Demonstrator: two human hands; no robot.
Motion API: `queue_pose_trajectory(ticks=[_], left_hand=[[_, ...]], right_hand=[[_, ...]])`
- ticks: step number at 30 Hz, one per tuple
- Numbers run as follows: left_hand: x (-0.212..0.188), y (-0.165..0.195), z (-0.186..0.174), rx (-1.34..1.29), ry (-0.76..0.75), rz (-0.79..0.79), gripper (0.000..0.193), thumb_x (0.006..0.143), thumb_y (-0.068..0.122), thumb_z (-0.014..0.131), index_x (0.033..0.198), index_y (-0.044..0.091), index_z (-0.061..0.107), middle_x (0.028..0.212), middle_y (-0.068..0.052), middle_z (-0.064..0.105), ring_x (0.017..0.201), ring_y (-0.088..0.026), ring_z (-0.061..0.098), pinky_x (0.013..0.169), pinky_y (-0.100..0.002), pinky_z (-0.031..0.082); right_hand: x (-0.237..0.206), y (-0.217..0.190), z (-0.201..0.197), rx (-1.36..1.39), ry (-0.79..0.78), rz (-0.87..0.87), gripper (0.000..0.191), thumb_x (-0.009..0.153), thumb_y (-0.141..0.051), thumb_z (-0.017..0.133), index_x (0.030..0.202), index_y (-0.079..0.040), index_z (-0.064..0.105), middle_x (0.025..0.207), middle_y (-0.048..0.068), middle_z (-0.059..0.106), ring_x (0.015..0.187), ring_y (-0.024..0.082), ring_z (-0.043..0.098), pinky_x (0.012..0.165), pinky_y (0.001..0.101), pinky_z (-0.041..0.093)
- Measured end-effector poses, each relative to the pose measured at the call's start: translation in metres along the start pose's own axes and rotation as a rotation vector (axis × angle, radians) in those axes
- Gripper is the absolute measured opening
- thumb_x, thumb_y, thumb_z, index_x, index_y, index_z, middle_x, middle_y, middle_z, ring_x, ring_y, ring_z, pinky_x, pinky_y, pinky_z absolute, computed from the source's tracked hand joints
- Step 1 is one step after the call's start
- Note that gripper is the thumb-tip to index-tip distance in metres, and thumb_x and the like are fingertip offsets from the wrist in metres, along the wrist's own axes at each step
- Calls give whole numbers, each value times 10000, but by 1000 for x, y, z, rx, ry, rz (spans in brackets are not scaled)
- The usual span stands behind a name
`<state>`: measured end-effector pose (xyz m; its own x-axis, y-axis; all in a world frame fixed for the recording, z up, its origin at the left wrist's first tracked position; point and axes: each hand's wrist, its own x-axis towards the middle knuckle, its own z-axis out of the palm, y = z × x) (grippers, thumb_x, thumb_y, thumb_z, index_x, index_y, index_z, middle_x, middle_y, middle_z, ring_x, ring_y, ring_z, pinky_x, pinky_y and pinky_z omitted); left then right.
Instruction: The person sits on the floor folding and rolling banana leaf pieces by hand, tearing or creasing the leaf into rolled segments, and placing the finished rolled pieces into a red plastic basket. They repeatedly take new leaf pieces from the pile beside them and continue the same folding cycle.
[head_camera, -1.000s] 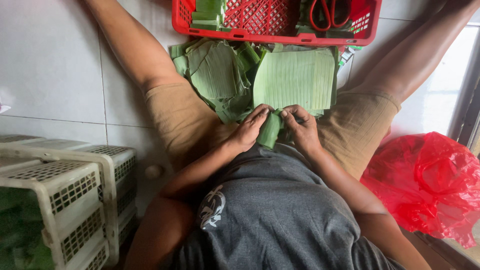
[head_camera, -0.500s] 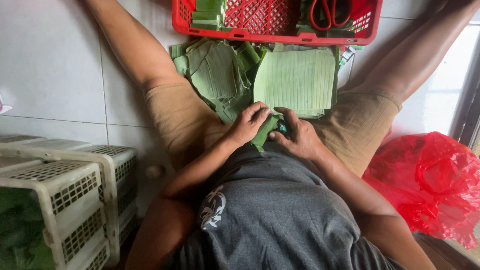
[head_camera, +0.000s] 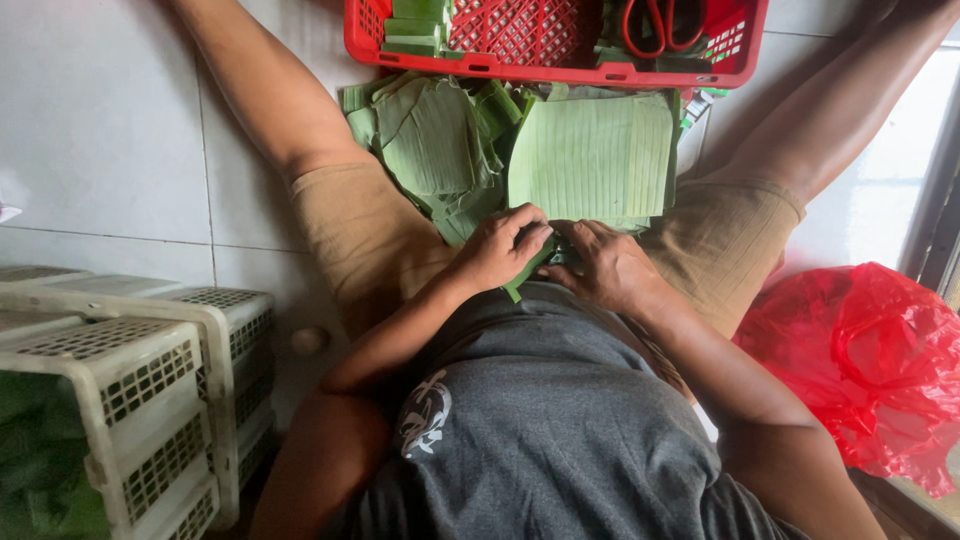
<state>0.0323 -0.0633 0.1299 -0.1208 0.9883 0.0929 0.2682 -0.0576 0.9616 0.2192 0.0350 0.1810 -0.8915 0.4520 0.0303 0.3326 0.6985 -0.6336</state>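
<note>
**Hands closed over a folded leaf piece in the lap**

Since the earlier frames, the folded leaf piece has been drawn further under both hands, and less of it is left exposed. The left hand (head_camera: 497, 250) is curled over the folded green leaf piece (head_camera: 527, 272), with the fingers bent down onto it. The right hand (head_camera: 610, 265) is pressed against the same piece from the other side, its fingers bent inward and meeting those of the left hand. The piece is gripped by both hands; only a narrow green strip is seen between and below them. The piece is located in the lap, at the hem of the grey shirt (head_camera: 560, 430), between the thighs covered by tan shorts (head_camera: 360, 235).

Just beyond the hands, a flat stack of cut leaf sheets (head_camera: 592, 155) is laid on the floor between the legs. Beside it, a looser pile of leaf pieces (head_camera: 430, 140) is spread. Further out, a red plastic basket (head_camera: 560, 72) is placed, in which red-handled scissors (head_camera: 663, 22) and more leaf pieces are held. White plastic crates (head_camera: 120, 400) are stacked at the person's left. A red plastic bag (head_camera: 870, 360) is positioned at the right, on the tiled floor (head_camera: 100, 130).
</note>
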Motion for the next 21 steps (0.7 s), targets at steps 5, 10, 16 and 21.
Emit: queue_pose_trajectory(ticks=[5, 10, 16, 21], left_hand=[[4, 8, -5, 66, -20, 82, 157, 1022, 166, 648, 997, 23, 589, 888, -150, 689, 793, -329, 689, 685, -396, 525], [2, 3, -4, 69, -90, 15, 172, 1017, 171, 654, 970, 17, 594, 840, -169, 671, 733, -344, 670, 654, -416, 507], [-2, -25, 5, 38, -88, 12, 178, 1026, 182, 649, 982, 16, 602, 827, -157, 669, 721, -292, 661, 660, -388, 514], [2, -42, 8, -168, -82, -120, 182, 1072, 217, 615, 1037, 41, 650, 855, -72, 690, 799, -155, 646, 727, -319, 544]], right_hand=[[-5, 14, 13, -36, -4, -7, 531, 857, -350, 799, 1199, 14, 617, 970, 189, 691, 878, 377, 697, 729, 452, 567], [-11, 31, 29, -204, -16, -127, 421, 922, -353, 766, 1052, 13, 603, 911, 165, 672, 771, 342, 688, 614, 430, 547], [-6, 37, 37, -196, -44, -101, 417, 916, -369, 762, 1067, -13, 606, 882, 164, 681, 734, 352, 687, 630, 434, 557], [-5, 40, 26, 149, -143, 163, 507, 879, -392, 772, 1199, -17, 649, 938, 191, 740, 831, 361, 732, 725, 435, 585]])
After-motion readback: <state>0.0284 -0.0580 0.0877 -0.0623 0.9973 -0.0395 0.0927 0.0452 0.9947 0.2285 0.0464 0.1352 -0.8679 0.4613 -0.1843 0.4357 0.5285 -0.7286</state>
